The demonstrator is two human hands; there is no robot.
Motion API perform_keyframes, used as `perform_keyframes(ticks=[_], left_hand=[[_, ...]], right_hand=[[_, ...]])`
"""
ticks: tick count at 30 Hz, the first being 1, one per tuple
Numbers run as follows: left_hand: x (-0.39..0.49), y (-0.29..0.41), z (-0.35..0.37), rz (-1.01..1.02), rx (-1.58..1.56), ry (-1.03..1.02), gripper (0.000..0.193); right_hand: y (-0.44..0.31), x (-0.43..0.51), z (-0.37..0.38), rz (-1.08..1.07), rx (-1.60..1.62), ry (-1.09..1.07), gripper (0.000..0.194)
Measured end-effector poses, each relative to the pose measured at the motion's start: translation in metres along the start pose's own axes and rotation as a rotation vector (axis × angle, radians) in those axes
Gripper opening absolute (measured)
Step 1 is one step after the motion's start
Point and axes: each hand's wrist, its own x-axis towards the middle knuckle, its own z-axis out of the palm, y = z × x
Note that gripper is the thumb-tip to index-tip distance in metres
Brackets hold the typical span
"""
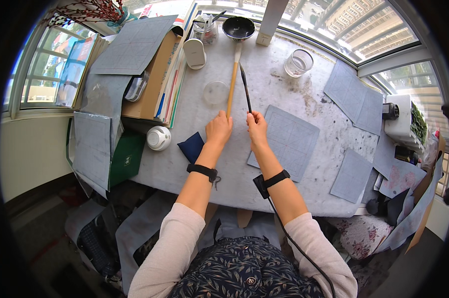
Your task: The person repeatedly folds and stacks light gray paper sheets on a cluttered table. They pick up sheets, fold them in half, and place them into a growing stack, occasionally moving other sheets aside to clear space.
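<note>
My left hand point(219, 129) grips the lower end of a calligraphy brush point(232, 82) with a yellowish wooden handle and pale bristles pointing away from me. In my right hand point(257, 128) is a darker, slimmer calligraphy brush point(245, 85), its blackened tip near the pale brush's handle. Whether the two touch cannot be told. Beneath and right of my right hand lies a grey grid-lined practice sheet point(289, 143). A dark blue cloth pouch point(191, 147) rests beside my left wrist. Ahead of the pale bristles stands a black bowl point(238, 28).
A glass of water point(298, 62) stands at the back right of the felt-covered table point(261, 193). A round translucent disc point(215, 92) and a white round device point(158, 138) lie left. Books and folders point(168, 82) crowd the left side; more grid sheets point(353, 177) lie right.
</note>
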Motion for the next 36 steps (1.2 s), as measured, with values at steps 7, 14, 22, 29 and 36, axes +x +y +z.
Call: perform_keyframes(ticks=[7, 14, 22, 29, 36], left_hand=[[-0.041, -0.010, 0.000, -0.020, -0.073, -0.014, 0.027], [-0.024, -0.016, -0.001, 0.080, -0.015, -0.050, 0.028], [-0.003, -0.014, -0.021, 0.038, 0.001, -0.008, 0.034], [0.066, -0.026, -0.021, 0.324, 0.299, 0.284, 0.083], [0.084, -0.027, -0.056, 0.173, 0.080, 0.212, 0.099]], right_hand=[[0.017, 0.019, 0.032, -0.101, -0.176, 0.038, 0.019], [0.011, 0.022, 0.048, -0.172, -0.567, 0.034, 0.025], [-0.010, 0.005, 0.046, -0.382, -0.871, 0.055, 0.035], [-0.017, 0.005, 0.057, -0.297, -1.041, -0.030, 0.040], [-0.010, 0.013, 0.082, -0.238, -0.998, -0.024, 0.040]])
